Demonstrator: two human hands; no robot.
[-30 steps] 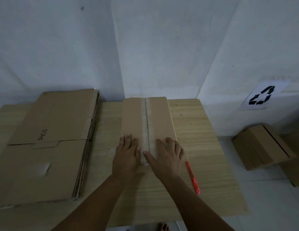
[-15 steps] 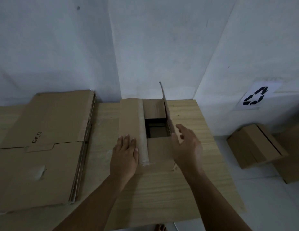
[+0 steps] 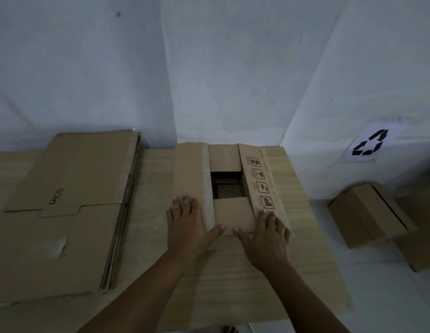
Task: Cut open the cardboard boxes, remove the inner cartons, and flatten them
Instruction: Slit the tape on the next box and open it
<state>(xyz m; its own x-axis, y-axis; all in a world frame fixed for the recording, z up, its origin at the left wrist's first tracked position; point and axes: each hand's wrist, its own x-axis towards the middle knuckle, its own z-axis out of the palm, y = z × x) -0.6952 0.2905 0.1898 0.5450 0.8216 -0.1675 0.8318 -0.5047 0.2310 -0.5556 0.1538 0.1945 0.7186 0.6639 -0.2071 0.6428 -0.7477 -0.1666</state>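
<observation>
A person's two hands work on a cardboard box [image 3: 192, 174] standing at the middle of a wooden desk [image 3: 276, 280], its far end close to the white wall. The left hand [image 3: 185, 224] lies flat on the box's left top flap [image 3: 188, 169], fingers straight and spread, its grip closed round nothing. The right hand [image 3: 266, 239] presses with straight fingers on the right top flap [image 3: 259, 181], which is folded outward and shows a column of printed handling symbols; it too grasps nothing. Between the flaps the box gapes open, two inner end flaps framing a dark cavity [image 3: 227, 186] whose contents cannot be made out. A stack of flattened cardboard [image 3: 65, 200] marked "PICO" lies to the left on the desk. On the floor at right sit other boxes [image 3: 367, 215] below a recycling sign [image 3: 370, 143] on the wall.
</observation>
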